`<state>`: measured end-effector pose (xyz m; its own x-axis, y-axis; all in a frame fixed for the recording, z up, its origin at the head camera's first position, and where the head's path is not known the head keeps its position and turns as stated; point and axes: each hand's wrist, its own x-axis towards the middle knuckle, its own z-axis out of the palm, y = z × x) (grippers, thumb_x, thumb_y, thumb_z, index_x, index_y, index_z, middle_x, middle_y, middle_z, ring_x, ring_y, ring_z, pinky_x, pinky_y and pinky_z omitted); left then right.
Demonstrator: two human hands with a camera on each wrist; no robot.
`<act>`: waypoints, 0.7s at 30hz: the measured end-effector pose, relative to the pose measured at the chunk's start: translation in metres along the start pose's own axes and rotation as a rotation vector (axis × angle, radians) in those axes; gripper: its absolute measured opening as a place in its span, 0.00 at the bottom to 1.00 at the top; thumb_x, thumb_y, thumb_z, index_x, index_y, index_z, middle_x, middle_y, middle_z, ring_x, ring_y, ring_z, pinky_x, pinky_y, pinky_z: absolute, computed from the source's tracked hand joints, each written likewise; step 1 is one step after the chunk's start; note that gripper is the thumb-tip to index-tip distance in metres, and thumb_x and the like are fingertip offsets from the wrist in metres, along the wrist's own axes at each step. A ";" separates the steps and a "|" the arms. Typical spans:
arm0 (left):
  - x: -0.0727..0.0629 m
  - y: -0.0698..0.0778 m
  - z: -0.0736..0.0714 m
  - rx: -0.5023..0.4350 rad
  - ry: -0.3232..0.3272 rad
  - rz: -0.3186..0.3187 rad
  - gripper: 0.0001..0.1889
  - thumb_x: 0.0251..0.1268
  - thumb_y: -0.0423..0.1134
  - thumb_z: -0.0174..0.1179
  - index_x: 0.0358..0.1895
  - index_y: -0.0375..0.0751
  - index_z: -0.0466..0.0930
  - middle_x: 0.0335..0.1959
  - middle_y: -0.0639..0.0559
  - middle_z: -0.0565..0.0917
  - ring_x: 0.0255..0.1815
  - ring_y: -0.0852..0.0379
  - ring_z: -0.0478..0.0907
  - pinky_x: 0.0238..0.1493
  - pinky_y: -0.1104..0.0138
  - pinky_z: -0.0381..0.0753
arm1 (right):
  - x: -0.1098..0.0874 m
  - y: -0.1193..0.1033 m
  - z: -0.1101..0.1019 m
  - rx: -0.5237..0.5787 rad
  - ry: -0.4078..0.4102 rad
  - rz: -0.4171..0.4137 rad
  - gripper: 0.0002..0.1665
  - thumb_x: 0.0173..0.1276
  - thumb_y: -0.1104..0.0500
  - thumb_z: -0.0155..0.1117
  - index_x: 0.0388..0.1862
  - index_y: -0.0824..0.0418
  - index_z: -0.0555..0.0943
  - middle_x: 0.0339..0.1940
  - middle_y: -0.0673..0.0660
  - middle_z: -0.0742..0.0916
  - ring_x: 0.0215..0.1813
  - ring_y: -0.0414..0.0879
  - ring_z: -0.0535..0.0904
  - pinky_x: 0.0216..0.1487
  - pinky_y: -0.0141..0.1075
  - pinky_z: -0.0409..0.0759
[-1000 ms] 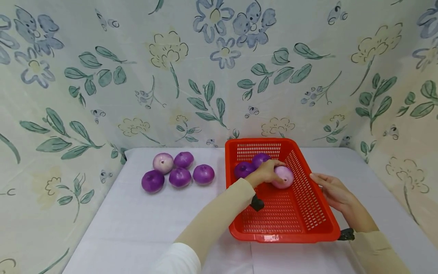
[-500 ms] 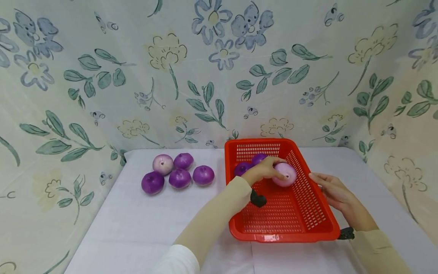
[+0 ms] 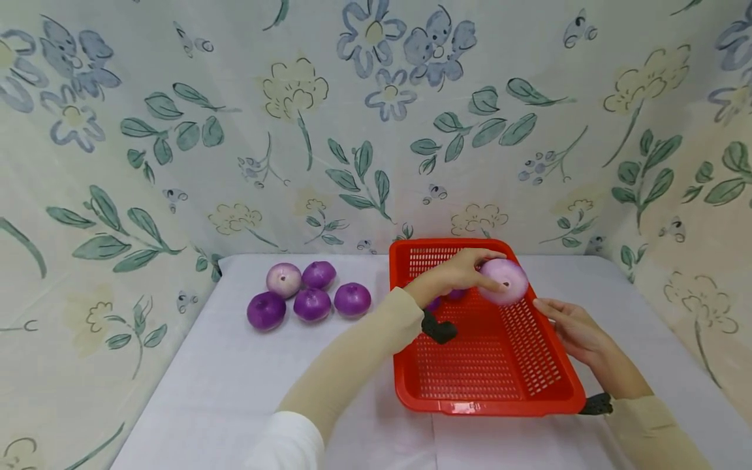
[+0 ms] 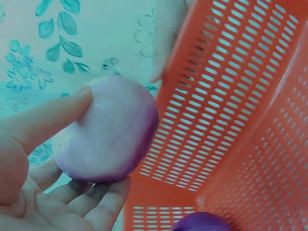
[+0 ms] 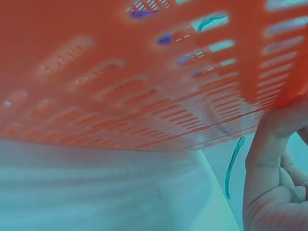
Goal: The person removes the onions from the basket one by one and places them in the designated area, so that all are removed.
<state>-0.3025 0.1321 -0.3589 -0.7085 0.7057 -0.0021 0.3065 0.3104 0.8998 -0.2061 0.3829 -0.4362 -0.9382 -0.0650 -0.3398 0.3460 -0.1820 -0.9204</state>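
Note:
My left hand (image 3: pixel 464 269) holds a pale pink-purple onion (image 3: pixel 510 274) over the right rim of a red plastic basket (image 3: pixel 482 408). In the left wrist view, the thumb presses one side of this onion (image 4: pixel 113 130) and the fingers support it from below. My right hand (image 3: pixel 572 326) grips the basket's right rim from outside; the right wrist view shows its fingers (image 5: pixel 272 163) bent beside the slotted wall. Inside the basket, two darker purple onions (image 3: pixel 456 294) are mostly hidden behind my left hand and wrist.
Several purple onions (image 3: pixel 313 304) sit close together on the white-covered table (image 3: pixel 235 391), left of the basket. Behind the table hangs a floral cloth (image 3: pixel 352 183). A dark strap piece (image 3: pixel 439 328) at my left wrist overlaps the basket's interior.
The left hand has lifted the pale onion from inside the basket, up and to the right, to the right rim. The right hand and basket have stayed in place.

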 end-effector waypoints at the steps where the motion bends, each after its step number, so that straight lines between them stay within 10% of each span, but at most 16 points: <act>1: -0.003 0.002 -0.003 -0.004 -0.001 -0.001 0.32 0.58 0.37 0.73 0.68 0.48 0.75 0.62 0.52 0.78 0.56 0.59 0.74 0.59 0.66 0.76 | 0.000 0.000 0.000 -0.004 0.000 0.002 0.08 0.77 0.50 0.57 0.42 0.43 0.84 0.41 0.47 0.88 0.41 0.45 0.85 0.48 0.41 0.85; 21: -0.078 -0.010 -0.084 -0.093 0.038 0.000 0.34 0.60 0.38 0.72 0.71 0.52 0.72 0.64 0.51 0.76 0.62 0.55 0.74 0.61 0.61 0.76 | -0.001 -0.002 0.001 0.005 -0.022 -0.007 0.10 0.78 0.52 0.56 0.40 0.46 0.86 0.40 0.49 0.88 0.39 0.46 0.85 0.43 0.41 0.86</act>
<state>-0.3037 0.0201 -0.3309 -0.7322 0.6809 0.0131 0.2475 0.2482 0.9365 -0.2063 0.3821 -0.4338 -0.9405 -0.0851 -0.3290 0.3395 -0.1870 -0.9218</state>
